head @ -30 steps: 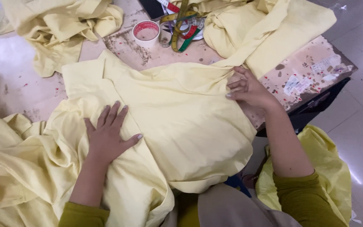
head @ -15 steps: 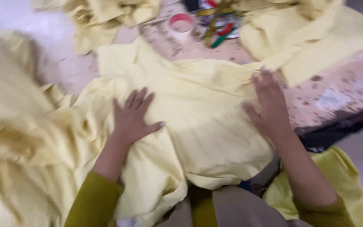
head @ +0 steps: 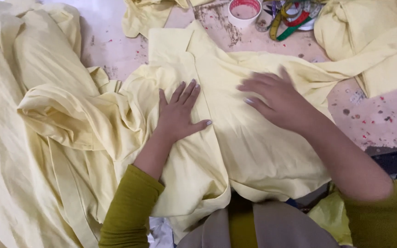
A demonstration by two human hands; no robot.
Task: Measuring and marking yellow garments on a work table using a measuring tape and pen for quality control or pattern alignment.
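Head view: pale yellow garment (head: 253,138) lies spread on the table (head: 373,124), its lower edge hanging off the near side toward the person's lap. Left hand (head: 178,115) flat, fingers splayed, pressing the cloth by a vertical fold or seam. Right hand (head: 276,98) also open and flat on the cloth, a bit blurred, looks mid-stroke. Neither grip is clamped on anything; both palms down.

Step, as I read it: smoothing the panel flat. Left palm should pin the cloth while the right sweeps wrinkles outward.

Around: bunched yellow fabric (head: 56,115) piled left, more folded yellow cloth (head: 377,41) top right, tape roll (head: 244,10) and coloured measuring tapes (head: 290,18) at the far edge.
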